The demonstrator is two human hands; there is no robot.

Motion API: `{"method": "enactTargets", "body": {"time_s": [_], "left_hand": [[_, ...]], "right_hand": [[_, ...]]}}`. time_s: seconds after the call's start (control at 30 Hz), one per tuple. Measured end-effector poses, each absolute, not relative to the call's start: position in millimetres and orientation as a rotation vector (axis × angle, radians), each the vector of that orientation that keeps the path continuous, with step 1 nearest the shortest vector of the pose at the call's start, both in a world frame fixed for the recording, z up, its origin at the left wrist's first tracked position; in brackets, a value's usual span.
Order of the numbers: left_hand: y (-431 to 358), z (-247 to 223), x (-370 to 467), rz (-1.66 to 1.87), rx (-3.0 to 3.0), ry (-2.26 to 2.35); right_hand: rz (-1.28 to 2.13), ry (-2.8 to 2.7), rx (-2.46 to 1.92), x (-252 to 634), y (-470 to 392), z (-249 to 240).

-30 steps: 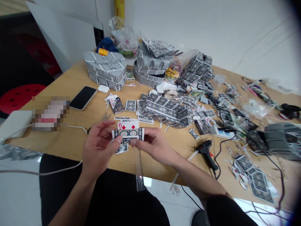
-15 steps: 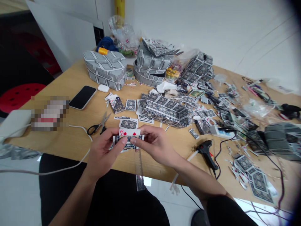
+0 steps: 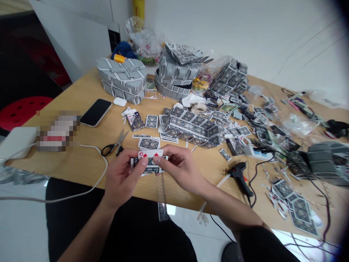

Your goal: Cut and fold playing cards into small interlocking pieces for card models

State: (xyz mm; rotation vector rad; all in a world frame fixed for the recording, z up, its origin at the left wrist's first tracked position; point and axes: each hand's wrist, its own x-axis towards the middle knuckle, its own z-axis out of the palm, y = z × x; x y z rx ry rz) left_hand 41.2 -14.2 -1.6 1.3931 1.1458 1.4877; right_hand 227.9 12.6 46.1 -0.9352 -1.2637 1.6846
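Between both hands are playing cards point(image 3: 150, 154), with a red six of diamonds face showing above a patterned dark back. My left hand point(image 3: 121, 178) pinches their left side, its thumb on the front. My right hand point(image 3: 184, 169) grips the right side, thumb pressed near the middle. Just below the cards, a clear ruler point(image 3: 161, 200) sticks out over the table's front edge. Patterned cards point(image 3: 149, 143) lie flat just beyond the hands. Scissors point(image 3: 116, 145) with black handles rest left of them, blades apart.
A card-covered open box point(image 3: 193, 127) stands past the hands, with grey woven boxes point(image 3: 122, 78) behind. A black glue gun point(image 3: 240, 180) with its cord lies to the right, near scattered cards. At the left are a phone point(image 3: 96, 112) and a white cable point(image 3: 92, 187).
My thumbs have shifted slightly on the cards; the right thumb sits a little higher and further right. The rest looks the same.
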Motion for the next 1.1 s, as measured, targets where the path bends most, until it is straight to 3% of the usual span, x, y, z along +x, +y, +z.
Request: {"method": "enactTargets", "body": {"time_s": [0.57, 1.1], "left_hand": [[-14, 2, 44, 1.508, 1.267, 1.073], [-12, 5, 42, 1.489, 1.312, 1.1]], "right_hand": [[1.353, -1.554, -1.066, 233, 8, 38], [1.342, -1.483, -0.987, 230, 8, 32]]}}
